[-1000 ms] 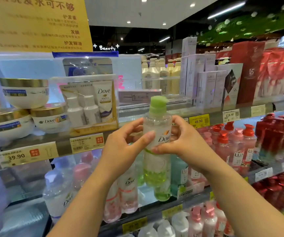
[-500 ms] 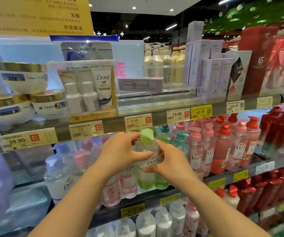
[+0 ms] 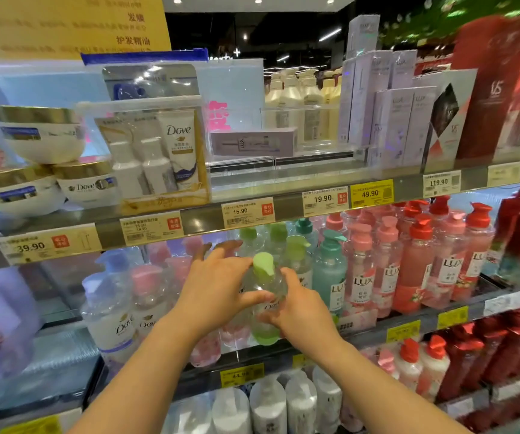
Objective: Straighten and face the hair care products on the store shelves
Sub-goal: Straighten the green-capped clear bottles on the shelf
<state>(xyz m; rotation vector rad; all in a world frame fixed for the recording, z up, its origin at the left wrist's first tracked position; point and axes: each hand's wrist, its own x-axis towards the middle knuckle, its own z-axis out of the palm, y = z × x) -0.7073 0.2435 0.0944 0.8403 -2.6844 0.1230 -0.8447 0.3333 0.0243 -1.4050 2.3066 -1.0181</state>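
Observation:
A clear Dove pump bottle with a green cap [image 3: 264,270] and green liquid at its base stands upright at the front of the middle shelf [image 3: 315,336]. My left hand [image 3: 218,289] wraps its left side, thumb across the label. My right hand [image 3: 299,308] grips its right side lower down. More green-capped bottles [image 3: 279,234] stand behind it. Beside my left hand are pink and white Dove pump bottles [image 3: 121,311]. A teal Lux bottle [image 3: 329,270] stands just right of my right hand.
Pink and red Lux pump bottles [image 3: 415,264] fill the shelf to the right. The upper shelf holds Dove jars [image 3: 86,183], a Dove gift pack [image 3: 158,161] and Lux boxes [image 3: 390,120]. White bottles [image 3: 268,405] stand on the shelf below. Price tags line each shelf edge.
Both hands have carried the green-capped bottle from chest height down and forward onto the middle shelf. The view has moved closer to the shelf.

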